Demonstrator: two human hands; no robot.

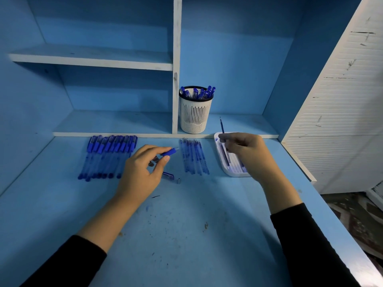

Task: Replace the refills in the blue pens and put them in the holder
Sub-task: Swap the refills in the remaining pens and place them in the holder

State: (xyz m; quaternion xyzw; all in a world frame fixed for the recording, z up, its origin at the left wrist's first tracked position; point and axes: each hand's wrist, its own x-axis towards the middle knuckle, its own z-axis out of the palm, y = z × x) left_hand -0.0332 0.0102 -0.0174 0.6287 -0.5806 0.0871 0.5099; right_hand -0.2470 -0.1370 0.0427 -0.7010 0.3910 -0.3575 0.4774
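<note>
Blue plastic pen (169, 152), aimed rightward, we are pinching in our left grip (143, 172); our right grip (248, 152) is pinching a thin blue refill (222, 126) pointing away.

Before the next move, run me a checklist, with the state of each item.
1. Left hand grips the opened pen barrel: ok.
2. Fingers of the right hand pinch a refill above the white tray: ok.
3. Whether that refill is spent or fresh: cannot tell.
4. Row of loose refills lies on the desk between the hands: ok.
5. Loose pen part lies on the desk beside the left hand: ok.
6. Holder stands upright with pens in it; room for more: cannot tell.
</note>
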